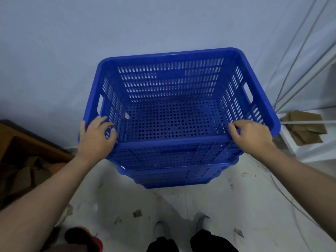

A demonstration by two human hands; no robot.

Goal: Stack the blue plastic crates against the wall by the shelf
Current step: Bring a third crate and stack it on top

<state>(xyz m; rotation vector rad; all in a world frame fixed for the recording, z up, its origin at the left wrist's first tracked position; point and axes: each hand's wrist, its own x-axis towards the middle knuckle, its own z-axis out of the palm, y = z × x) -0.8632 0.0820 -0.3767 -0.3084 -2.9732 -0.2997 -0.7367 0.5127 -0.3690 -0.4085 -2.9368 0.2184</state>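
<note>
Both hands, left (97, 136) and right (251, 136), on top crate's (174, 84) near corners.

We see our left hand (96, 135) and right hand (251, 136) gripping the near corners of the top crate (172, 99), nested on other crates (171, 176) against the wall (127, 24); shelf (309, 124) at three o'clock.

Plain pale bluish wall (91, 33) at back, dim light. White floor (181, 206) below wall, scuffed w/ dark marks. White shelf (309, 153) right of wall, brown paper (305, 128) on it. Brown wooden furniture (21, 142) at wall's left.
</note>
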